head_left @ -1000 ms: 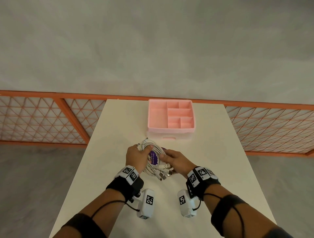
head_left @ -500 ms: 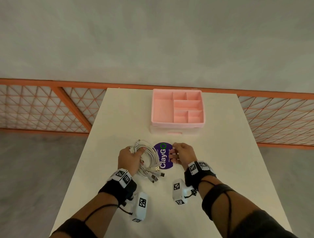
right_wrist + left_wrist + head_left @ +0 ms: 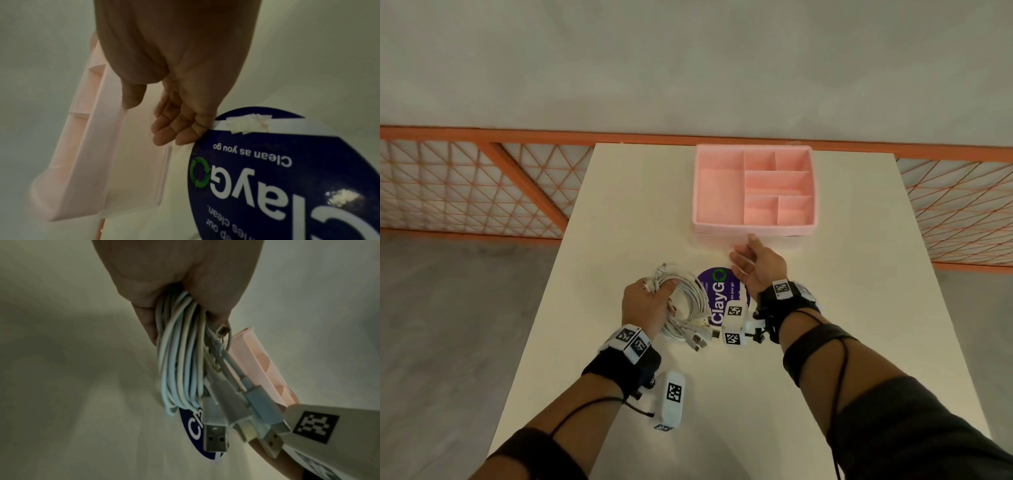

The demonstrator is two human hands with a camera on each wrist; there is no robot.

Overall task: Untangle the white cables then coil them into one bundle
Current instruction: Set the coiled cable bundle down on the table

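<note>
A coil of white cables (image 3: 688,305) lies on the white table (image 3: 825,308), its USB plugs (image 3: 702,337) sticking out toward me. My left hand (image 3: 650,301) grips the coil's left side, fingers curled round the strands (image 3: 180,353). The plugs (image 3: 236,426) dangle below the fist in the left wrist view. My right hand (image 3: 753,263) hovers apart from the cables, just in front of the pink organizer, its fingers (image 3: 172,129) relaxed and holding nothing.
A pink compartment organizer (image 3: 755,192) stands at the back of the table, its front wall (image 3: 86,154) near my right fingers. A round purple "ClayGo" sticker (image 3: 717,294) lies flat between my hands. Orange mesh railing (image 3: 465,188) runs behind the table.
My right hand has let go of the coil and moved forward and right, toward the pink organizer. The left hand keeps hold of the cables, shifted slightly left, uncovering the purple sticker.
</note>
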